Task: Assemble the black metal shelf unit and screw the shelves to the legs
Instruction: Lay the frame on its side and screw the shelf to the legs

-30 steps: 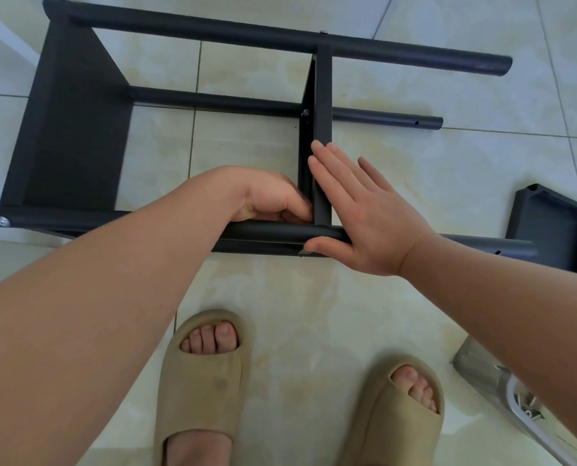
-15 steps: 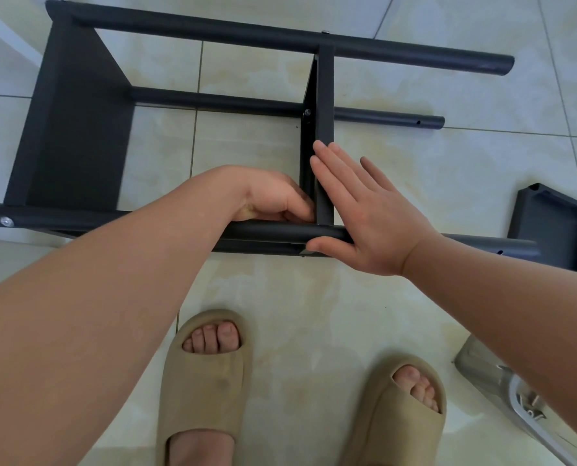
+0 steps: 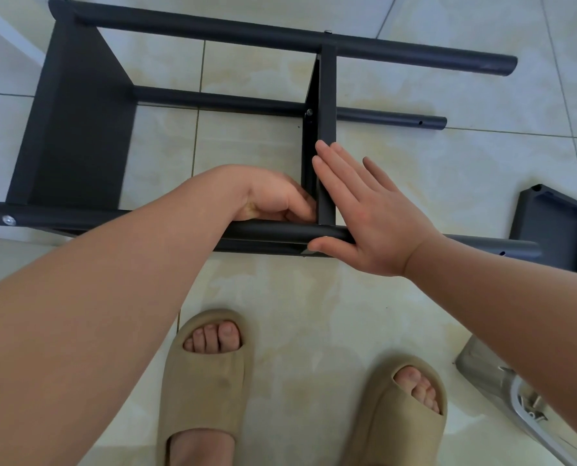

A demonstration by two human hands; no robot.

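The black shelf unit lies on its side on the tiled floor. One shelf (image 3: 75,129) joins the legs at the left end, and a middle shelf (image 3: 327,95) stands on edge between them. My right hand (image 3: 364,210) presses flat, fingers straight, against the middle shelf's right face, with the thumb under the near leg (image 3: 273,230). My left hand (image 3: 273,196) reaches into the corner where that shelf meets the near leg; its fingers are curled there, and what they hold is hidden. A screw head (image 3: 309,112) shows on the shelf at the lower far leg.
A loose black shelf (image 3: 556,227) lies on the floor at the right, by the near leg's free end. A clear plastic bag with metal parts (image 3: 502,395) sits at the lower right. My feet in beige slippers (image 3: 206,381) stand just in front of the unit.
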